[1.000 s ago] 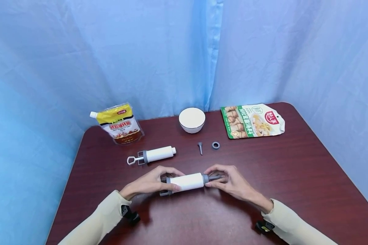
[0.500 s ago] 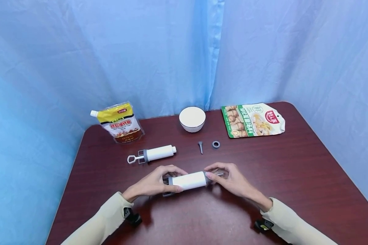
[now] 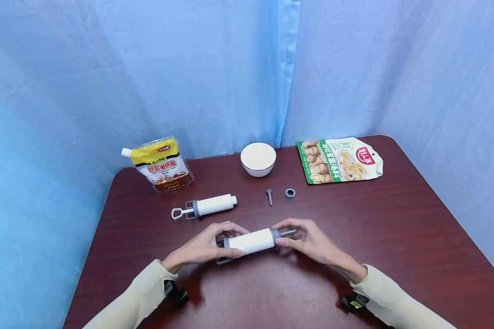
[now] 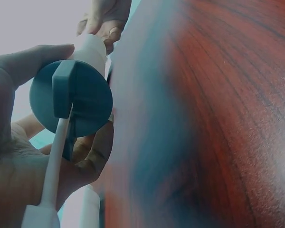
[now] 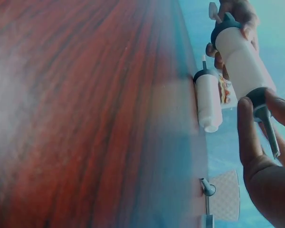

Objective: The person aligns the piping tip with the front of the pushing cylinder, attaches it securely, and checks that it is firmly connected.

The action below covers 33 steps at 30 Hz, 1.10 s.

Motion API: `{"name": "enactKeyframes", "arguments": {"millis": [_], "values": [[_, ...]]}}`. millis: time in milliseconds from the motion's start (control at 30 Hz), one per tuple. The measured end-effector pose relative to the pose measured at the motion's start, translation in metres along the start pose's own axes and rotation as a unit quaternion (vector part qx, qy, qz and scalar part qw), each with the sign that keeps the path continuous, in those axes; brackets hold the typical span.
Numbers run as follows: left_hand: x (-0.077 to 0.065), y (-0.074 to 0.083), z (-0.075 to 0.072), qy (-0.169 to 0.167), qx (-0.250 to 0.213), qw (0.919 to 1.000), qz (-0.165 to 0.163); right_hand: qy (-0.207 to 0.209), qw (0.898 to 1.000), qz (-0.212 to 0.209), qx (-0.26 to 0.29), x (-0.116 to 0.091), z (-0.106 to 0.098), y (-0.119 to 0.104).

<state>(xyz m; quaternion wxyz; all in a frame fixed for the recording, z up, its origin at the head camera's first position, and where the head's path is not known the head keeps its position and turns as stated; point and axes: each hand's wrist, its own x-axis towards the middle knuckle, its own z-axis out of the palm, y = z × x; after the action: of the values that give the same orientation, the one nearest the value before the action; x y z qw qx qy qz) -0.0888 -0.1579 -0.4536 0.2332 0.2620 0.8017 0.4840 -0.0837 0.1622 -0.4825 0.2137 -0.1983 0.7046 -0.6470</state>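
Observation:
Above the near middle of the table, both hands hold a white piping syringe (image 3: 253,241) sideways. My left hand (image 3: 201,246) grips the barrel's left end, thumb on the near side. In the left wrist view, the grey end cap (image 4: 92,107) and white plunger rod (image 4: 53,166) point back past the left palm. My right hand (image 3: 313,243) pinches the grey collar (image 5: 257,97) at the other end between thumb and fingers. From that collar a thin grey nozzle (image 5: 271,135) sticks out into the right hand's hollow.
Behind the hands lie a second white syringe (image 3: 215,205), a small grey nozzle (image 3: 269,197) and a grey ring (image 3: 290,193). Farther back stand a white bowl (image 3: 258,170) and a spouted yellow-topped pouch (image 3: 160,167). A green-and-white food packet (image 3: 339,162) lies at the back right.
The right thumb came up over the collar half a second ago and is now back down on its near side. The syringe has shifted only slightly; the left hand keeps its grip.

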Motion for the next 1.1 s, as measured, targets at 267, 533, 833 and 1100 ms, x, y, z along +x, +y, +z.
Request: {"name": "enactKeyframes", "arguments": {"millis": [267,533,833,1100], "values": [[-0.001,-0.002,0.006,-0.010,-0.007,0.9999,0.004,0.040,0.997,-0.008,-0.072,0.001,0.005,0.003],[-0.002,-0.004,0.005,-0.002,-0.018,0.9998,0.005,0.024,0.996,-0.060,-0.059,-0.001,0.006,0.003],[-0.009,-0.005,0.009,-0.002,-0.015,0.9999,-0.003,0.006,0.996,-0.038,-0.081,-0.002,0.008,0.005],[-0.010,-0.008,0.010,0.000,-0.039,0.9992,-0.003,0.016,0.996,-0.066,-0.065,-0.004,0.011,0.006]]}}
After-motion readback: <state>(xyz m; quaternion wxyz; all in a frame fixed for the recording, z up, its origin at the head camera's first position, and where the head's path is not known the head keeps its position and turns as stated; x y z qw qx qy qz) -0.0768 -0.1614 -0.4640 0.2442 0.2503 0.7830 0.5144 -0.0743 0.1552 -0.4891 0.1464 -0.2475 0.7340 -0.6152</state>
